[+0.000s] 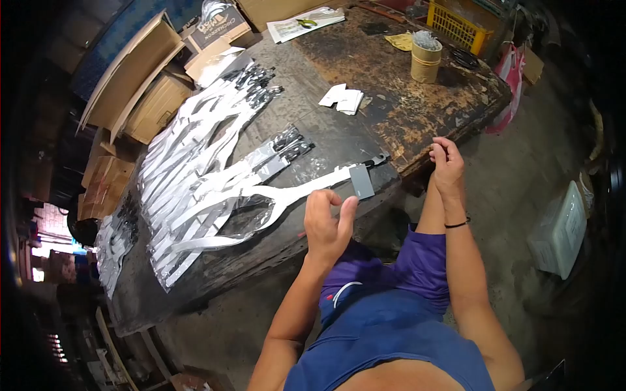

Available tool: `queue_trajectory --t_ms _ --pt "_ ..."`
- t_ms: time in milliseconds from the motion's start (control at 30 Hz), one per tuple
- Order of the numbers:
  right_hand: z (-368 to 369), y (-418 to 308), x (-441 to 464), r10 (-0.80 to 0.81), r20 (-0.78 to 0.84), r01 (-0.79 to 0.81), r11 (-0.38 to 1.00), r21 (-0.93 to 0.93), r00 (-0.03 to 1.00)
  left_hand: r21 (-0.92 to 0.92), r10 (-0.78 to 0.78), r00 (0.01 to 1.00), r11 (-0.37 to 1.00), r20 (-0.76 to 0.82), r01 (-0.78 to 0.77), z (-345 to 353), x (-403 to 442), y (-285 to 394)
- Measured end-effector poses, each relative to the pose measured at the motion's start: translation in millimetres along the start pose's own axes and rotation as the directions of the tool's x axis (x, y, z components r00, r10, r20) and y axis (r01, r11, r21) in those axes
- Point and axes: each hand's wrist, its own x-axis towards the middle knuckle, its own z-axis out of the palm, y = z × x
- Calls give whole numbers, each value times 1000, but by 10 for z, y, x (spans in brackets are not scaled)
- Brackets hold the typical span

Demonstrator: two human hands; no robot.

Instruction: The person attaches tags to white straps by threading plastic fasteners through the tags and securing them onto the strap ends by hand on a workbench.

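Tabletop dark, surface worn at far R. White strap lies nr front edge, black clip at one end, looped end reaching over the pile. Grey tag sits by the clip end. L hand: over front edge, just beside strap & tag; fingers loosely curled, thumb standing apart from them. R hand: out past the corner, off the tabletop, fingers bent in twd thumb; can't tell from here if anything is pinched.

Pile of bagged straps covers L side, white w/ blk ends; smaller bunch lies btwn pile & single strap. White cards mid-tabletop. Tan cup, full of small clear pcs, nr far R edge; yellow basket behind it. Cardboard box stands beyond the pile.
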Motion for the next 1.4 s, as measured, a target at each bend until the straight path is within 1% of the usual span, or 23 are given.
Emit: queue_trajectory --t_ms 67,133,167,233,267,300,333,367,433,467,500,633,700,733,767,833,867,900,933,967,1033,1167,1400 --pt "10 -21 -22 24 4 -24 1000 19 1000 71 9 999 997 -39 -6 253 -4 -162" --pt "40 -61 -37 28 5 -29 998 49 1000 362 -15 999 932 45 -2 425 0 -198" --pt "50 -83 -51 25 6 -25 999 48 1000 360 -14 999 933 42 -2 490 -7 -216" --pt "76 -226 -76 42 18 -41 999 -32 999 493 -56 993 870 106 -3 580 -3 -229" --pt "63 -305 -84 36 55 -28 991 -128 998 491 -56 993 871 106 -4 603 -3 -250" --pt "102 -319 -88 35 55 -27 991 -129 998 478 -39 993 878 110 -18 616 12 -254" --pt "144 -325 -96 -60 157 70 996 -57 986 465 -25 993 885 113 -31 626 18 -260" --pt "196 -338 -110 -160 250 158 987 26 955 465 -27 993 885 112 -28 631 20 -264" --pt "293 -573 -103 -303 450 324 946 31 840 373 23 991 925 130 -71 628 25 -273" --pt "346 -679 -128 -296 508 327 944 28 809 374 22 991 925 130 -70 620 15 -303" --pt "408 -784 -159 -288 563 332 943 25 775 285 8 991 957 136 -47 606 0 -354" --pt "565 -837 -202 -372 615 435 899 52 695 62 55 978 996 200 -69 438 48 -368" --pt "561 -743 -206 -267 741 351 935 45 616 8 15 977 1000 213 -16 363 116 -313" --pt "575 -656 -189 -307 745 377 923 80 593 -46 -26 973 998 227 38 318 161 -279" --pt "564 -588 -186 -306 746 375 923 81 591 -45 -29 973 998 227 40 258 215 -245" --pt "546 -548 -187 -213 734 305 952 8 645 -16 -98 912 993 399 114 129 364 -189" --pt "555 -531 -212 -211 735 303 953 7 645 -15 16 953 1000 302 -13 138 402 -325" --pt "570 -539 -251 -38 649 49 999 2 760 -16 15 953 1000 303 -11 151 456 -423" --pt "575 -537 -273 158 556 -207 978 26 816 108 54 961 990 270 -86 167 514 -500" --pt "578 -498 -268 160 556 -208 978 24 815 232 97 966 960 241 -155 193 554 -561" --pt "594 -465 -242 270 494 -333 942 43 826 257 35 955 960 294 -114 253 597 -624" --pt "591 -535 -244 301 480 -320 946 -44 824 305 -66 910 950 408 -68 348 679 -640" --pt "595 -535 -264 288 487 -310 950 -38 824 252 -50 861 963 507 -92 422 711 -772"
